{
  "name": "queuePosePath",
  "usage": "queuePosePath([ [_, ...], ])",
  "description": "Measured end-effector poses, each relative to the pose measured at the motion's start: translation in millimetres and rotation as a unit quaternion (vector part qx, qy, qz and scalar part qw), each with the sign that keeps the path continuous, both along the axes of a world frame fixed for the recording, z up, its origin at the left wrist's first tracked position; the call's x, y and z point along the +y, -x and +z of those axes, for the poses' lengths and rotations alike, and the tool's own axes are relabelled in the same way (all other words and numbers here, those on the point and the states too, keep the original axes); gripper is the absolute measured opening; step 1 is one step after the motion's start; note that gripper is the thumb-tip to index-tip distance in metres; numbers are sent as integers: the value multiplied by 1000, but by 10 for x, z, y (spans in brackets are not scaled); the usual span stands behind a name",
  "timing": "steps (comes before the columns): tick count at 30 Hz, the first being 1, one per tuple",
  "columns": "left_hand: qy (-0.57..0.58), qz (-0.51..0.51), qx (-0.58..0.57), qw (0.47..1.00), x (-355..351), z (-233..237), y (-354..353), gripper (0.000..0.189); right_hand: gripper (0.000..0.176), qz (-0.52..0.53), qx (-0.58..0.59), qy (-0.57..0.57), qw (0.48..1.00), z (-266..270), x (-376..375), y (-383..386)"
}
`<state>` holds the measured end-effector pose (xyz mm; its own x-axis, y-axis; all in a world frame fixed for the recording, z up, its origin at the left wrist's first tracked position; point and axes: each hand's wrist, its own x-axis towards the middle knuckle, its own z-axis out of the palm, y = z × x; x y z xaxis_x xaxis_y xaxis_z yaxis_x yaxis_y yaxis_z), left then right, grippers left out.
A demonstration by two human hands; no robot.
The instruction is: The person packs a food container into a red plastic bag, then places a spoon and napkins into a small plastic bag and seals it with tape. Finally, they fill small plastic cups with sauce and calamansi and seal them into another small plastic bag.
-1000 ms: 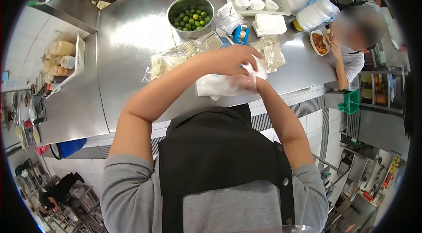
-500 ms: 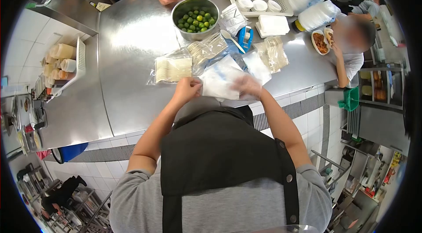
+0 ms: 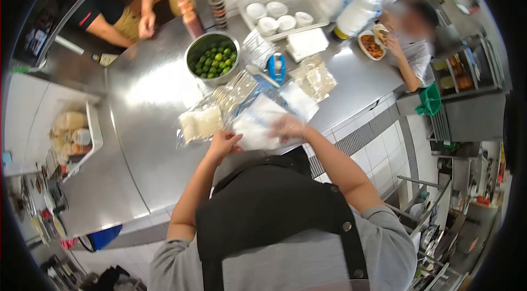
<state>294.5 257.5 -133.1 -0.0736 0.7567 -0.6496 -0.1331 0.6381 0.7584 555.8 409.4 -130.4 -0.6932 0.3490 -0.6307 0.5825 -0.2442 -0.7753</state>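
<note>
My left hand (image 3: 224, 143) is closed, with thumb and fingers pinching at the left edge of a white plastic bag (image 3: 253, 116) with faint blue print. Over the bag's right side lies my right hand (image 3: 289, 128), slightly blurred, with thin clear plastic around it; its exact grip cannot be made out. Just beyond my left hand is a clear packet of thin pale sticks (image 3: 200, 124). More wrapped pale sticks (image 3: 235, 91) lie behind it. A blue tape dispenser (image 3: 276, 69) and a white plastic spoon (image 3: 262, 76) rest beyond the bag.
A steel bowl of green limes (image 3: 213, 60) stands farther back, near sauce bottles (image 3: 191, 19). Small white cups fill a basket (image 3: 315, 11) beside a stack of napkins (image 3: 307, 44). Across the counter is another person's hand (image 3: 146, 25); at right a person holds food by a bowl (image 3: 371, 47).
The view has shifted and turned, so the counter items appear farther left. My hands stay at the white bag. The other person's hand across the counter has drawn back from the bowl.
</note>
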Motion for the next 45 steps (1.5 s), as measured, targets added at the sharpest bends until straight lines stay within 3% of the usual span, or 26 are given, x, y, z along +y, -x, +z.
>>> queuePosePath([
  [3,-16,16,-21,1000,-28,-172,-8,25,30,11,4,-16,1000,24,-55,63],
  [8,-10,19,-39,999,-29,9,-17,23,27,26,28,-4,999,-202,-130,105],
  [11,-5,24,-37,999,-33,21,-3,22,24,-20,95,38,995,-199,-147,89],
  [14,-2,23,-30,999,-12,-29,26,22,20,1,132,-30,991,-404,-55,56],
  [17,-9,13,-29,999,16,-34,1,22,19,14,71,-47,996,-399,-27,10],
  [23,-4,7,-34,999,97,-62,-129,23,23,-18,83,13,996,-342,-47,-35],
  [27,-40,15,-43,998,116,-70,-138,24,25,0,34,-12,999,-58,26,17],
  [32,-45,67,-50,995,196,-90,-166,23,29,-24,-48,-16,998,-123,326,-98],
  [41,-57,101,-86,990,207,-105,-271,25,25,-94,88,108,986,45,306,-302],
  [45,-57,112,-98,987,196,-185,-258,23,26,-43,93,108,989,-8,369,-303],
])
